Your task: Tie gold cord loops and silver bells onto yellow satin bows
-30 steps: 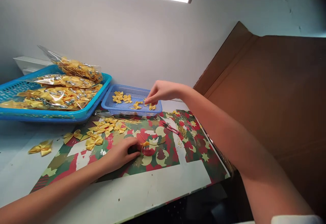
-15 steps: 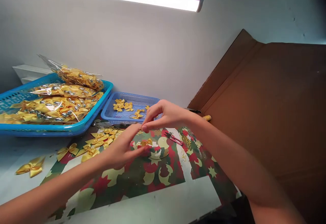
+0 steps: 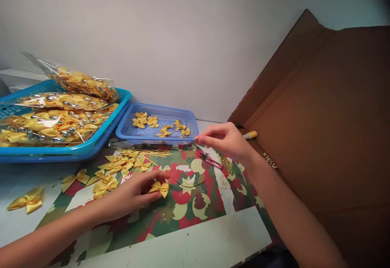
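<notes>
My left hand (image 3: 138, 193) is closed around a yellow satin ribbon bow (image 3: 160, 187) low over the patterned sheet, the bow showing between thumb and fingers. A thin cord (image 3: 187, 186) curves to the right from beside that bow. My right hand (image 3: 227, 140) is raised, thumb and forefinger pinched at the front right corner of the small blue basket (image 3: 157, 141). Whatever lies between those fingertips is too small to make out. Inside the basket are several bows with thin loops (image 3: 164, 130). Loose yellow bows (image 3: 122, 164) lie left of centre, behind my left hand.
A larger blue basket (image 3: 88, 148) at left holds clear bags of yellow bows (image 3: 55, 126). Pink-handled thread snips (image 3: 211, 161) lie below my right hand, near gold cord scraps (image 3: 227, 166). Cut cords (image 3: 155, 152) lie before the small basket. Cardboard (image 3: 319, 117) stands at right.
My hands, which met at the fingertips, have parted. The right moved right to the basket corner; the left lowered with the bow. The view has shifted slightly, and the lamp is out of frame.
</notes>
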`<state>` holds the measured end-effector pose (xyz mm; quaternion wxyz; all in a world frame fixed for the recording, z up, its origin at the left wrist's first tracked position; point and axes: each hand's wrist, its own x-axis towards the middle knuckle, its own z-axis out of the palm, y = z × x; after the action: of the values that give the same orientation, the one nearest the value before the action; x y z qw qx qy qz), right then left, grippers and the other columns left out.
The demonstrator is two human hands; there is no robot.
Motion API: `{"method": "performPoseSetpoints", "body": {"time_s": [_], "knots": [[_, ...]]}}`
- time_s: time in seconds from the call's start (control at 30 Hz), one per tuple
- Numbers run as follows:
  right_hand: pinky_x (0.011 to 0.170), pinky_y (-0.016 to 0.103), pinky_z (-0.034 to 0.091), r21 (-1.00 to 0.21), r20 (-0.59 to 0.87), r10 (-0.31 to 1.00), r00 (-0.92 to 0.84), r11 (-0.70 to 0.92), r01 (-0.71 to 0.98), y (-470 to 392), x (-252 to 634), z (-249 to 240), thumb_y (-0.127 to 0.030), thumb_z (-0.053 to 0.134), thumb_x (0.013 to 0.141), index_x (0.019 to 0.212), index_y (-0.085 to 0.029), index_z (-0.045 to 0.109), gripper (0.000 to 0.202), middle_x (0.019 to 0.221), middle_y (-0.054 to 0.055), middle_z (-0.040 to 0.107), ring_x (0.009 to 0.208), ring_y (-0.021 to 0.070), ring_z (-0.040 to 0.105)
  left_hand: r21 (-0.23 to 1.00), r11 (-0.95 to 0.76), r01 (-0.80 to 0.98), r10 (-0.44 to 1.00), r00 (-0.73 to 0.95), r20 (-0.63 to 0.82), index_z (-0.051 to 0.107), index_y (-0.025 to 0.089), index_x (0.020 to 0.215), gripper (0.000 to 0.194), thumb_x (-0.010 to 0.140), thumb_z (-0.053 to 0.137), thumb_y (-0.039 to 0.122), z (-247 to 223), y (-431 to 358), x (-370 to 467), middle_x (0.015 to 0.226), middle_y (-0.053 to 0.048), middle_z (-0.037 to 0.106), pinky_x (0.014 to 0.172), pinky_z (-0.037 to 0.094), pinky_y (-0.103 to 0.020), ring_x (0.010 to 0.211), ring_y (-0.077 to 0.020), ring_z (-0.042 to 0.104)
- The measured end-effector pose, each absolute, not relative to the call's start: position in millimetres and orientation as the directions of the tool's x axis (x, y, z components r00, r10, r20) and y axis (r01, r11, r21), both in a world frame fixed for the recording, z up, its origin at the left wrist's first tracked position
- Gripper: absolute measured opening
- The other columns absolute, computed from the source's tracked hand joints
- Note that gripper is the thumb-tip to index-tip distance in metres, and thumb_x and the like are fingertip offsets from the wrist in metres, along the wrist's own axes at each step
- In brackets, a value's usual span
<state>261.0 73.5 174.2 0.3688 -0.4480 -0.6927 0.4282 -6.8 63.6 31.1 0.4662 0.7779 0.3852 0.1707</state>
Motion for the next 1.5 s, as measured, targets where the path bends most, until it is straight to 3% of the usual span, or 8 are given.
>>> {"method": "performPoseSetpoints", "body": {"time_s": [0.2,0.4,0.5,0.57,0.7,0.87,1.2,1.5], "knots": [[0.06,0.027,0.046,-0.882,0.163,0.945,-0.284,0.268,0.387,28,285,133,-0.027,0.076,0.083,0.077,-0.025,0.082,0.009,0.068,0.001,0.07,0.064,0.0133,0.058,0.963,-0.013,0.27,0.833,0.535,-0.139,0.069,0.021,0.096,0.032,0.08,0.071,0.048,17,61,-10,0.084,-0.003,0.07,0.065,0.057,-0.031,0.073,-0.0201,0.066],[0.064,0.027,0.05,-0.904,0.07,0.857,-0.511,0.27,0.33,-3,285,114,-0.029,0.076,0.086,0.082,-0.025,0.083,0.009,0.07,0.002,0.073,0.068,0.0146,0.064,0.99,-0.028,0.139,0.89,0.454,-0.039,0.075,0.026,0.1,0.026,0.087,0.068,0.047,15,63,-14,0.102,-0.006,0.076,0.08,0.06,-0.033,0.092,-0.0238,0.073],[0.067,0.028,0.054,-0.88,-0.091,0.741,-0.665,0.253,0.402,-7,278,116,-0.031,0.08,0.082,0.091,-0.024,0.083,0.011,0.081,0.004,0.075,0.073,0.0162,0.067,0.979,-0.118,0.167,0.926,0.374,0.048,0.078,0.027,0.094,0.022,0.089,0.065,0.044,19,64,-14,0.098,-0.005,0.078,0.08,0.06,-0.03,0.091,-0.0224,0.073],[0.071,0.029,0.056,-0.853,-0.113,0.759,-0.641,0.256,0.454,-7,266,113,-0.03,0.082,0.079,0.096,-0.024,0.082,0.018,0.09,0.004,0.076,0.08,0.0177,0.069,0.974,-0.134,0.181,0.935,0.35,0.064,0.079,0.027,0.089,0.02,0.087,0.066,0.042,23,61,-12,0.09,-0.004,0.078,0.078,0.061,-0.03,0.086,-0.0216,0.073],[0.075,0.031,0.054,-0.819,0.17,0.926,-0.337,0.323,0.474,2,221,86,-0.015,0.074,0.081,0.09,-0.021,0.077,0.011,0.084,0.002,0.073,0.079,0.0173,0.067,0.987,-0.033,0.156,0.961,0.278,-0.012,0.078,0.025,0.089,0.02,0.081,0.073,0.043,31,53,-5,0.091,-0.005,0.079,0.063,0.06,-0.026,0.075,-0.0198,0.073],[0.07,0.033,0.051,-0.709,0.483,0.864,-0.141,0.481,0.515,12,179,42,-0.011,0.067,0.082,0.086,-0.018,0.068,0.008,0.08,0.004,0.07,0.077,0.0193,0.065,0.993,0.114,0.037,0.968,0.223,-0.119,0.076,0.024,0.091,0.024,0.075,0.079,0.042,36,46,2,0.082,-0.003,0.078,0.048,0.053,-0.02,0.066,-0.0166,0.069],[0.066,0.03,0.049,-0.704,0.543,0.839,0.007,0.451,0.548,9,180,26,-0.01,0.065,0.083,0.082,-0.02,0.06,0.011,0.077,0.001,0.065,0.072,0.0165,0.062,0.985,0.173,0.005,0.962,0.211,-0.171,0.073,0.024,0.091,0.026,0.073,0.085,0.037,25,45,0,0.089,-0.003,0.076,0.057,0.059,-0.02,0.076,-0.0174,0.072],[0.069,0.035,0.042,-0.62,0.558,0.83,0.003,0.415,0.666,3,178,31,-0.011,0.061,0.081,0.078,-0.022,0.065,0.012,0.071,0.001,0.064,0.067,0.0168,0.056,0.988,0.152,0.027,0.967,0.202,-0.155,0.072,0.023,0.086,0.026,0.071,0.085,0.039,28,42,4,0.082,-0.001,0.073,0.062,0.061,-0.022,0.073,-0.0174,0.07]]}}
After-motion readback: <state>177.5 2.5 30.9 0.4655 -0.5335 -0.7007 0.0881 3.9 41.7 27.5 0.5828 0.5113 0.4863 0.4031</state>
